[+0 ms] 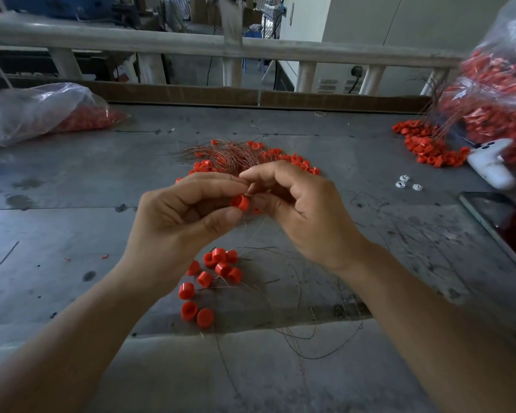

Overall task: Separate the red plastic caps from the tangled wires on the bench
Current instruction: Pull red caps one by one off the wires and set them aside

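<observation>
Left hand [173,216] and right hand [304,210] meet on a small red plastic cap [240,203] above the grey metal bench [72,204].
I see the left thumb and curled fingers pinching that cap; the right fingertips pinch the thin coppery wire [258,226] leaving it. Nearer me than the cap lies a cluster of loose red caps [215,263]; beyond it, the tangled heap of wires and caps [233,155].

White device [489,166] near dark tablet [502,223]
</observation>
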`<state>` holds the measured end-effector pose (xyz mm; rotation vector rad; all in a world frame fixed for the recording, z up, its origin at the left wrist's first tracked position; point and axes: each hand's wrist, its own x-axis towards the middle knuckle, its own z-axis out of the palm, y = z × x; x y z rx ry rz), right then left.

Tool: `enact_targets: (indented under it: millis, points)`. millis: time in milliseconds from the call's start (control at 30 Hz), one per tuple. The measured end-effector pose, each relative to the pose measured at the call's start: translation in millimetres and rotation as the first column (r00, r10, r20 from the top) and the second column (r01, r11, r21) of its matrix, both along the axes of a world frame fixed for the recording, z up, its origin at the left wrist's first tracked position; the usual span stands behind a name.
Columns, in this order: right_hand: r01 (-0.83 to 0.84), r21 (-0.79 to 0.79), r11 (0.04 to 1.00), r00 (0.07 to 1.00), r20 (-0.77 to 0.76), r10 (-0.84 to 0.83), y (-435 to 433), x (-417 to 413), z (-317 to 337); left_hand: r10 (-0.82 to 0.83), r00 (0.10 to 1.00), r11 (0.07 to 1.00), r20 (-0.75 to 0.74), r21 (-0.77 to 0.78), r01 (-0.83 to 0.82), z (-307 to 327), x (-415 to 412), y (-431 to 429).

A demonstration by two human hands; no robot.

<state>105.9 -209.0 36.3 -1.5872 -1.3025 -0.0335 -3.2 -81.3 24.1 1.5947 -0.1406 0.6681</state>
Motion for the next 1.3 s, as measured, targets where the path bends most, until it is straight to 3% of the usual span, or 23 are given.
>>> enact_targets:
  millis: [333,633,1000,1300]
  points:
    - [0.168,-0.051,0.984,0.965,0.213,-0.154,-7.0,2.3,5.9,0.098,0.993,0.995,-0.063,-0.02,-0.1,0.6,0.0,-4.9]
    - [0.22,-0.02,0.975,0.967,0.134,-0.215,-11.8,4.3,11.2,0.258,0.956,0.964,-0.14,0.108,-0.244,1.0,-0.2,-2.5]
    - [0.171,0.008,0.985,0.976,0.133,-0.171,-13.7,-1.4,11.7,0.166,0.978,0.986,-0.127,-0.014,-0.169,5.5,-0.4,-8.4]
    - [0.178,-0.058,0.982,0.973,0.159,-0.167,-12.5,-4.8,10.6,0.074,0.983,0.997,-0.17,-0.002,-0.076,6.8,-3.2,-11.4]
